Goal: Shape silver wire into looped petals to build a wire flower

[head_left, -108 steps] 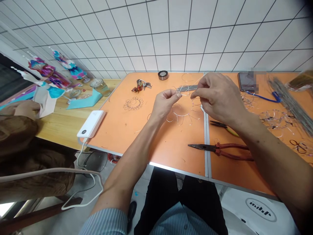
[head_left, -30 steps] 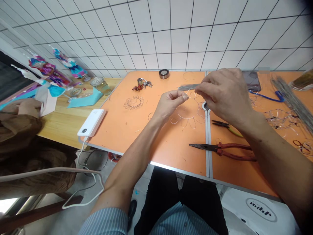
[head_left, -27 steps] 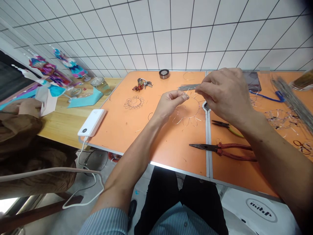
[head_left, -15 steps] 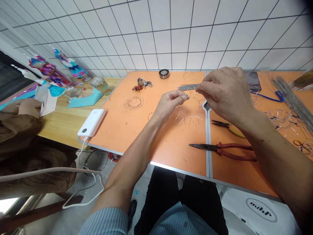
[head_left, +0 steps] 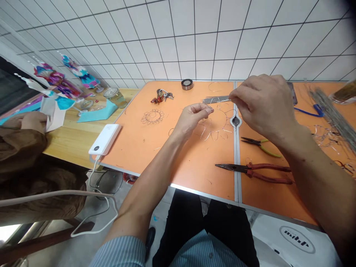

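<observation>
Left of left hand [head_left: 191,115], jar [head_left: 116,98], yellowish inside

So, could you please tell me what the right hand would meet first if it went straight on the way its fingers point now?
Most likely the wire bundle, which shows just ahead of the right hand. Depth is unclear, though: if the hand is raised above it, it could pass over.
</observation>
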`<state>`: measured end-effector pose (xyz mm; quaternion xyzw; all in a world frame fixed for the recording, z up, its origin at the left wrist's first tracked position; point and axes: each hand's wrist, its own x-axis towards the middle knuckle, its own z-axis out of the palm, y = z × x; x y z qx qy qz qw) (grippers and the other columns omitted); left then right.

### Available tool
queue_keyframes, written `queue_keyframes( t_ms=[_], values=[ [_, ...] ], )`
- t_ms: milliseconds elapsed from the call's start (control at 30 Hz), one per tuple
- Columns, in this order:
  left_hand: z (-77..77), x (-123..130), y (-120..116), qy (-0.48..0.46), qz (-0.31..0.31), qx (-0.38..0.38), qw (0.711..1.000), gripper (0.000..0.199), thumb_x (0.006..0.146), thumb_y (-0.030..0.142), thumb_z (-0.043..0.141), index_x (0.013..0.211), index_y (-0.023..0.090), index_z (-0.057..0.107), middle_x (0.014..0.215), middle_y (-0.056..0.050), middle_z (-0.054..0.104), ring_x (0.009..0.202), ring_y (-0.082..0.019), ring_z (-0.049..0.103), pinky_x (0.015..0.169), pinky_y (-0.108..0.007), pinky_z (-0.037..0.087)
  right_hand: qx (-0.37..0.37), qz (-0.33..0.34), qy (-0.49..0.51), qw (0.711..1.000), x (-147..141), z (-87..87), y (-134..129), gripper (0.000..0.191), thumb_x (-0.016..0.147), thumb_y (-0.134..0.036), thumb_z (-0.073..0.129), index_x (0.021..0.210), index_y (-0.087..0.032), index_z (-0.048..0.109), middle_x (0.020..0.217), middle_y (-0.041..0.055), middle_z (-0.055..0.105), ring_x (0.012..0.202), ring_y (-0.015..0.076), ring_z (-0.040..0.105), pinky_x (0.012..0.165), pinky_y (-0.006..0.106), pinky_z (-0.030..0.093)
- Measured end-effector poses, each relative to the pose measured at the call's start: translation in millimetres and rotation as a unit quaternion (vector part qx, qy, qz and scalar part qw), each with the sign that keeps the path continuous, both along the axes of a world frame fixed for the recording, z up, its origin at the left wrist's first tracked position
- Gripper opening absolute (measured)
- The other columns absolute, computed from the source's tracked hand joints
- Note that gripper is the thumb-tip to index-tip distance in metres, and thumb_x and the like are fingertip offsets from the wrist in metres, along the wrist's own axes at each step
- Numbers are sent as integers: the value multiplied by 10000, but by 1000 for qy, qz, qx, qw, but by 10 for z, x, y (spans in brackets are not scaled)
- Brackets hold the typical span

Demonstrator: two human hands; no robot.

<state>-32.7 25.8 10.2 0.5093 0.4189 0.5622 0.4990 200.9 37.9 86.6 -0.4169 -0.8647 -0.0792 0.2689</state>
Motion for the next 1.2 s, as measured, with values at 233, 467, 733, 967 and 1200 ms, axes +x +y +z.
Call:
queue_keyframes(
  t_ms=[233,467,733,967,1200],
  values=[
    [-27,-11,15,-17,-21,-8,1000,241,790,389,963,761,214,800,849,-27,765,928,-158,712,935,-316,536,-25,-13,24,999,-84,-109,-61,279,1126,-277,501,1120,-322,776,1141,91,840,1015,354,726,780,485,446],
    [-12,-7,-16,-13,-38,-23,999,223,842,404,941,802,220,821,841,-42,798,944,-175,740,968,-338,551,-38,-6,7,999,-158,-174,-107,266,1089,-257,511,1089,-290,775,1121,97,840,928,320,707,668,441,352],
    [24,-3,-35,-17,-60,-38,997,192,860,399,931,879,220,865,836,-29,789,883,-156,719,947,-327,554,-55,-18,5,998,-173,-224,-78,277,1085,-295,517,1070,-312,793,1005,89,840,867,341,721,655,431,311],
    [43,7,-52,-21,-59,-21,998,175,881,351,906,804,223,815,832,-15,750,869,-148,689,965,-333,548,-52,-5,15,998,-163,-226,-70,277,1077,-303,527,1100,-325,802,1003,87,841,857,339,721,652,430,332],
    [46,29,-43,-21,-43,-38,998,286,795,411,996,783,215,788,846,1,716,807,-125,636,893,-326,529,-50,2,10,999,-175,-221,-83,345,1081,-288,485,1112,-346,824,1006,80,847,876,346,725,651,434,341]
  ],
)
